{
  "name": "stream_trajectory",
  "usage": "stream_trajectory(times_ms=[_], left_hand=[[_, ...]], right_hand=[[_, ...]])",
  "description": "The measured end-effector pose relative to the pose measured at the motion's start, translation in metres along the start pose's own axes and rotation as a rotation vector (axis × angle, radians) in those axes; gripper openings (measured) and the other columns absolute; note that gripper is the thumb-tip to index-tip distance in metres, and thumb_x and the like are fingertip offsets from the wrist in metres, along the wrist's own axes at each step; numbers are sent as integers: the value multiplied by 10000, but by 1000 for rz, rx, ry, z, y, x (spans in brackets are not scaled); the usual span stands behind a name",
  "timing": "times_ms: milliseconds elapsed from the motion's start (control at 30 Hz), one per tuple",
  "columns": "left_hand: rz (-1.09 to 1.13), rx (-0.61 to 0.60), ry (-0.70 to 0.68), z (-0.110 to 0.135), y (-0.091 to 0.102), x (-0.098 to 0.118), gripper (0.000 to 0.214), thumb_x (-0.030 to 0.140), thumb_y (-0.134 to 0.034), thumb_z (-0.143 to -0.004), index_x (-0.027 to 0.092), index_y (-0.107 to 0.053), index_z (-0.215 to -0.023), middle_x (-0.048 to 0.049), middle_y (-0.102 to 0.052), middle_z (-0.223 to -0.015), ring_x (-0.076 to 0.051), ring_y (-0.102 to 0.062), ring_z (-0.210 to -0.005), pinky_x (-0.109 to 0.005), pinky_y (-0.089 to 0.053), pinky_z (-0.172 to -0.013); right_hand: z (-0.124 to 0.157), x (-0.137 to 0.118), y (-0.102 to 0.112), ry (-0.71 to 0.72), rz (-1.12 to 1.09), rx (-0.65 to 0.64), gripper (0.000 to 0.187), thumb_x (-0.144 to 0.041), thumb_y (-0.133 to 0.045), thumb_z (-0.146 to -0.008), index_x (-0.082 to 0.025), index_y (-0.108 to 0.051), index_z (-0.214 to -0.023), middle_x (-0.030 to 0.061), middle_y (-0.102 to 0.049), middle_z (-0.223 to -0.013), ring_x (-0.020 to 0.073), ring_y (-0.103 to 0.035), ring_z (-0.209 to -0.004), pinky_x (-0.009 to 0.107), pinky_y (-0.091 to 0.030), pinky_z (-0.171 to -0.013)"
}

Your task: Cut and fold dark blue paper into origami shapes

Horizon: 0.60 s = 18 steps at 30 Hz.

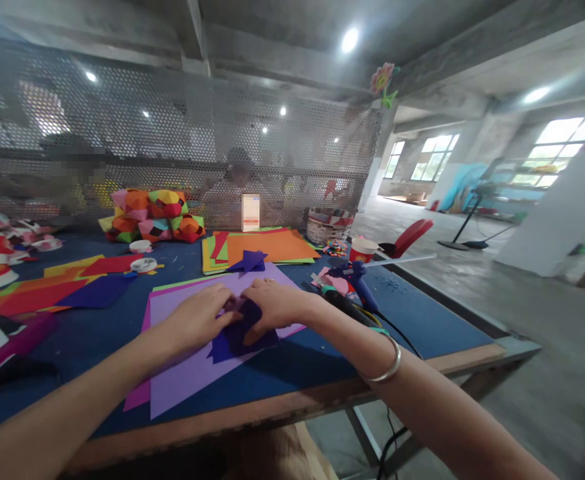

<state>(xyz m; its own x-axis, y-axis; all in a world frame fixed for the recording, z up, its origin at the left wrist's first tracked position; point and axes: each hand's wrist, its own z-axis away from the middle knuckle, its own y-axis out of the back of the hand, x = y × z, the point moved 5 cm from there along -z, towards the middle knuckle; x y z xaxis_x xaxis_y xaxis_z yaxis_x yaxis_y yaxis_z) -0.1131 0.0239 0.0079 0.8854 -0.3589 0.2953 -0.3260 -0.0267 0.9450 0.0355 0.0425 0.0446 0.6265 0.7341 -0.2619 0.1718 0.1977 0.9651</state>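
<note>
A dark purple piece of paper (228, 345) lies on light purple sheets (175, 380) in front of me. My left hand (203, 312) grips its left side, fingers curled and thumb resting on the paper. Across its top and right side, my right hand (278, 304) bends over the paper with the thumb low and the fingertips near the left hand's. Parts of the paper are hidden under my fingers. Just beyond the hands sits a dark purple star-like cut or folded paper (252, 260). A magenta sheet (137, 398) shows beneath the light purple ones.
A blue glue gun (360, 283) with a cord stands to the right, near a paper cup (363, 249) and a basket (328, 225). Orange sheets (272, 245), a phone (250, 212) and folded paper balls (155, 215) are behind. Colored papers (47, 293) lie left.
</note>
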Motion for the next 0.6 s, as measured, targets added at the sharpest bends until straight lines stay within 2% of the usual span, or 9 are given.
stream_trajectory(times_ms=[67, 133, 300, 433, 533, 600], left_hand=[[17, -34, 4, -2, 4, -5, 332, 453, -510, -962, 198, -708, -1039, -141, -752, -1090, -314, -703, -1016, -468, -545, -908], [42, -79, 5, -3, 8, -9, 351, 478, -570, -920, 200, -713, -1080, -130, -760, -1108, -300, -709, -1010, -439, -554, -900], [93, -180, 21, 2, 15, -9, 513, 492, -763, -740, 223, -695, -1170, -110, -751, -1202, -292, -703, -1074, -390, -554, -933], [97, -227, 66, 5, 16, -4, 734, 489, -853, -602, 204, -648, -1246, -133, -691, -1321, -329, -655, -1201, -406, -520, -1022], [96, -239, 118, 5, 15, -2, 759, 491, -861, -555, 200, -637, -1220, -123, -677, -1294, -335, -640, -1177, -408, -508, -1008], [108, -231, 131, 4, 15, -2, 730, 481, -854, -549, 206, -639, -1190, -104, -682, -1235, -320, -642, -1108, -393, -511, -953]], right_hand=[[-10, 6, -2, 35, -3, -51, 669, -439, -1034, -608, -149, -758, -1144, 133, -745, -1199, 340, -682, -1169, 392, -525, -973], [-14, 13, -5, 45, -11, -67, 680, -521, -993, -665, -152, -745, -1178, 129, -745, -1182, 327, -694, -1127, 390, -541, -930], [-6, 23, -11, 71, -26, -17, 728, -525, -915, -789, -172, -658, -1371, 158, -636, -1397, 325, -585, -1335, 416, -483, -1067], [-6, 29, -13, 58, -15, 16, 610, -523, -930, -766, -156, -714, -1202, 141, -667, -1284, 325, -604, -1248, 414, -488, -1032], [-10, 34, -11, 16, -11, 38, 551, -501, -968, -717, -144, -730, -1064, 130, -711, -1138, 324, -646, -1114, 375, -513, -896], [-10, 36, -7, -6, -22, 38, 454, -442, -956, -754, -150, -737, -1024, 101, -740, -1027, 289, -678, -981, 332, -500, -787]])
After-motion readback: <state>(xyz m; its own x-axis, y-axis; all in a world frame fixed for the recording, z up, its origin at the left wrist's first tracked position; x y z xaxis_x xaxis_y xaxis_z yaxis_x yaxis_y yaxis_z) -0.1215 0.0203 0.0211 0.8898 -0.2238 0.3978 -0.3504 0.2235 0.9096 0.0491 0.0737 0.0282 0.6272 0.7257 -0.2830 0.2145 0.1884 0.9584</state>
